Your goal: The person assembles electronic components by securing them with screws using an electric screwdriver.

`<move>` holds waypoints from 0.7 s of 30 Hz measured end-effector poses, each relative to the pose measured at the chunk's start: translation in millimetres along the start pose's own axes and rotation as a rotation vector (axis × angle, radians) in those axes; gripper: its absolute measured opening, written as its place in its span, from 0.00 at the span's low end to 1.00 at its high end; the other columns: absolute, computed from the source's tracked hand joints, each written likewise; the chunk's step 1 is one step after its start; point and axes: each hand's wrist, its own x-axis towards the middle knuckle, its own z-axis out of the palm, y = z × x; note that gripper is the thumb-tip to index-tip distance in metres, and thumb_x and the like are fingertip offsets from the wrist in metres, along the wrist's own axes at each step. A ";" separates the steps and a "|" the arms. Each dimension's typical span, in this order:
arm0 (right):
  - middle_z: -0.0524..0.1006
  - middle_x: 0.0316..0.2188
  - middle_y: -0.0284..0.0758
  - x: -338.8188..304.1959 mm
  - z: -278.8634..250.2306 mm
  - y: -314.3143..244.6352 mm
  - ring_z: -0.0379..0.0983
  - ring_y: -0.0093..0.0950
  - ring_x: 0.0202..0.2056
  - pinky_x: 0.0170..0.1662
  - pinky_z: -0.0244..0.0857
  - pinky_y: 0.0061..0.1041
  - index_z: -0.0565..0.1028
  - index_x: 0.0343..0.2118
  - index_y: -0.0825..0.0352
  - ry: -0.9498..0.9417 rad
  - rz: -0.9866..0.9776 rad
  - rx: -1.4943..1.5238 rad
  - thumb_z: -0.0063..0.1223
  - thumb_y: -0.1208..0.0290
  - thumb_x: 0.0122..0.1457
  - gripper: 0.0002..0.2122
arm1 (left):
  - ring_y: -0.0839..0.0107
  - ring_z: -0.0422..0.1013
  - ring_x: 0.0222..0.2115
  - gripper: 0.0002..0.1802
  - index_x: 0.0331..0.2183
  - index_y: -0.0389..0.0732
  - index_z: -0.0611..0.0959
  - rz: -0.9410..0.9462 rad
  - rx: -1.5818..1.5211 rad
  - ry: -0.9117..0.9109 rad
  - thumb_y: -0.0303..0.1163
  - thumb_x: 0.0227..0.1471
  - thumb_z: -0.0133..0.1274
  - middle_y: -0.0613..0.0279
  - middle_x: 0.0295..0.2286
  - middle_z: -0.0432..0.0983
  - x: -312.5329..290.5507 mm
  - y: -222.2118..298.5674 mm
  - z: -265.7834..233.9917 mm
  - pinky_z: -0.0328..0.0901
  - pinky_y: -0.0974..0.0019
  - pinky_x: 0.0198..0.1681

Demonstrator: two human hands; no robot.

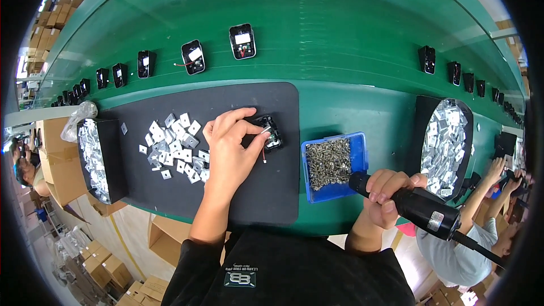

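My left hand point(229, 144) reaches over the black mat, thumb and index finger closed on a small silver metal plate point(266, 130). That plate is at a small black plastic housing point(274, 137); whether it is seated there I cannot tell. A short red wire with a white connector point(264, 161) sticks out below the housing. My right hand point(385, 195) is wrapped round a black electric screwdriver point(428, 209), its front end pointing left. This end is over the right rim of a blue tray point(364, 153) full of small screws point(328, 163).
Loose square metal plates point(175, 141) lie on the mat point(249, 198). Black bins of similar plates stand left point(110, 161) and right point(467, 153). Several black housings point(242, 41) line the green surface behind. Cardboard boxes point(59, 158) stand left; a co-worker point(462, 243) sits right.
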 end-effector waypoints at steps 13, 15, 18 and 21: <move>0.67 0.20 0.29 3.6 4.5 1.2 0.64 0.21 0.19 0.25 0.61 0.21 0.57 0.53 0.64 -0.067 -0.070 0.014 0.56 0.73 0.54 0.25 | 0.58 0.72 0.31 0.11 0.33 0.38 0.79 -0.039 -0.204 -0.188 0.23 0.43 0.60 0.56 0.29 0.74 23.5 -2.4 -9.7 0.62 0.59 0.42; 0.68 0.18 0.29 2.7 8.8 -3.0 0.66 0.24 0.18 0.25 0.64 0.25 0.59 0.51 0.61 0.016 -0.037 0.051 0.61 0.73 0.52 0.26 | 0.57 0.72 0.31 0.11 0.33 0.37 0.79 -0.032 -0.203 -0.282 0.21 0.43 0.59 0.55 0.30 0.74 24.5 -1.9 -14.4 0.65 0.60 0.37; 0.68 0.19 0.29 4.8 11.1 -5.2 0.66 0.23 0.18 0.26 0.65 0.24 0.59 0.51 0.61 0.003 -0.057 0.080 0.60 0.73 0.53 0.25 | 0.58 0.72 0.30 0.11 0.33 0.36 0.79 -0.058 -0.230 -0.312 0.21 0.44 0.59 0.54 0.30 0.74 21.5 1.6 -15.9 0.66 0.62 0.33; 0.69 0.20 0.28 7.2 18.5 -11.2 0.67 0.23 0.19 0.26 0.64 0.24 0.59 0.52 0.60 0.008 -0.061 0.121 0.59 0.72 0.54 0.25 | 0.60 0.72 0.30 0.09 0.33 0.36 0.80 -0.063 -0.247 -0.311 0.22 0.45 0.59 0.54 0.30 0.74 22.0 -3.9 -19.2 0.66 0.63 0.33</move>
